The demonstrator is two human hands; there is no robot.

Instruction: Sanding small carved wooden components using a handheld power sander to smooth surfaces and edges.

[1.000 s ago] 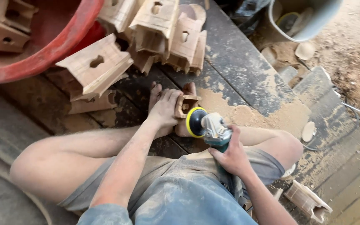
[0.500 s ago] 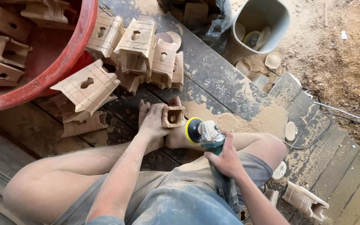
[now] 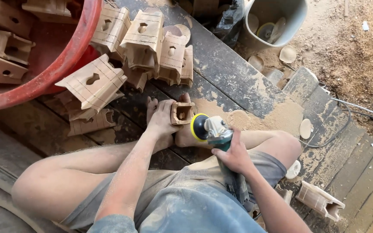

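My left hand (image 3: 162, 118) grips a small carved wooden block (image 3: 182, 113) with a square hollow, pressing it down between my bare feet on dark planks. My right hand (image 3: 235, 155) holds an angle grinder (image 3: 216, 133) by its body; its yellow-rimmed black sanding disc (image 3: 197, 127) sits right beside the block's lower right edge. I sit with knees bent and legs dusted with sawdust.
A pile of similar carved wooden pieces (image 3: 143, 39) lies ahead. A big red tub (image 3: 65, 64) at the upper left holds more. A grey bucket (image 3: 277, 21) with sanding discs stands at the upper right. Sawdust (image 3: 277, 116) covers the planks. Another block (image 3: 320, 199) lies lower right.
The view has shifted, so everything sits lower in the frame. The block stays gripped between my feet and the grinder disc stays close beside it.
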